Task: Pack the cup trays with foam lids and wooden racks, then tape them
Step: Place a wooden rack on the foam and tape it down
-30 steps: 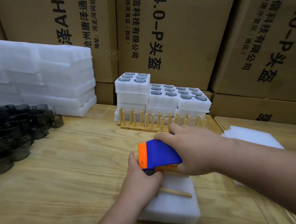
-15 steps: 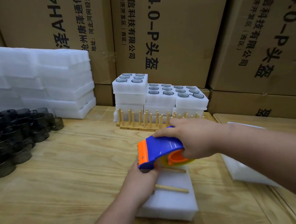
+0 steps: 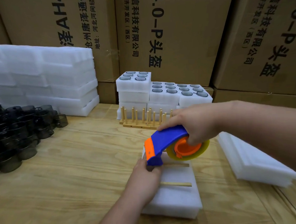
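While the right hand (image 3: 197, 122) grips the dispenser (image 3: 163, 144) above the pack (image 3: 177, 198) on the table (image 3: 78, 164), the left hand (image 3: 144, 179) holds the pack's left edge, fingers curled there. Judgement: anchor tape under thumb, pull straight across between the 2 rack bars (image 3: 177, 184).

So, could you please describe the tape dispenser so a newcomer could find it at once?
On the wooden table, look above the near foam pack. The tape dispenser, held in the right hand, is the only blue and orange item there.
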{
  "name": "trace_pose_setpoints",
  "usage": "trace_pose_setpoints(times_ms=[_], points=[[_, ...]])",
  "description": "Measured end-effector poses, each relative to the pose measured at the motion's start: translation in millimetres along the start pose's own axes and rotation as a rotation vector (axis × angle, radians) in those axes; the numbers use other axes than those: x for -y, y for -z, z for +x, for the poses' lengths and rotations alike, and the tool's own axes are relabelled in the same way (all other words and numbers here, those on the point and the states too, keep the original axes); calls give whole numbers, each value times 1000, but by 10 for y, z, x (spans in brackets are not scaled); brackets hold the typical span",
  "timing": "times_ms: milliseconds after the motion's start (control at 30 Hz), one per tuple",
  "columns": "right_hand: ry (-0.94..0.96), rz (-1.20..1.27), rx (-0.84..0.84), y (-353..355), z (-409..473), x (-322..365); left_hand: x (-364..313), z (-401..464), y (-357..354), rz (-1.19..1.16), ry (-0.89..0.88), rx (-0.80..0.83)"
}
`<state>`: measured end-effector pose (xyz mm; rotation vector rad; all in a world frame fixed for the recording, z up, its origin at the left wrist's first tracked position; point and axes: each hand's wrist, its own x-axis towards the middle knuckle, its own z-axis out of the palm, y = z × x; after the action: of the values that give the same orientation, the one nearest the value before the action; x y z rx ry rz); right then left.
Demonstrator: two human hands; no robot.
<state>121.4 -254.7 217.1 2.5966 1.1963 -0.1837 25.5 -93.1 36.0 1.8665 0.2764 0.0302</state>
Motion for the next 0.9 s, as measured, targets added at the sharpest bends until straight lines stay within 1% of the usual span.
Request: trace_pose_setpoints(times_ms=[167, 233, 433, 533, 633, 767, 900], points=[[34, 13, 85, 222, 61, -27, 28, 10, -18, -11, -17, -17], [42, 8, 96, 250, 73, -25, 41, 15, -18, -11, -20, -24], [27, 23, 93, 206, 37, -52, -69, 11, 16, -73, -29, 22], [34, 30, 78, 221, 4, -72, -92, 84, 108, -100, -30, 106], [42, 21, 63, 237, -24, -92, -39, 249, 250, -27, -80, 208], [56, 20, 68, 269, -24, -95, 16, 466, 337, -47, -266, 384], [65, 44, 55, 285, -26, -96, 59, 622, 335, -19, -361, 522]])
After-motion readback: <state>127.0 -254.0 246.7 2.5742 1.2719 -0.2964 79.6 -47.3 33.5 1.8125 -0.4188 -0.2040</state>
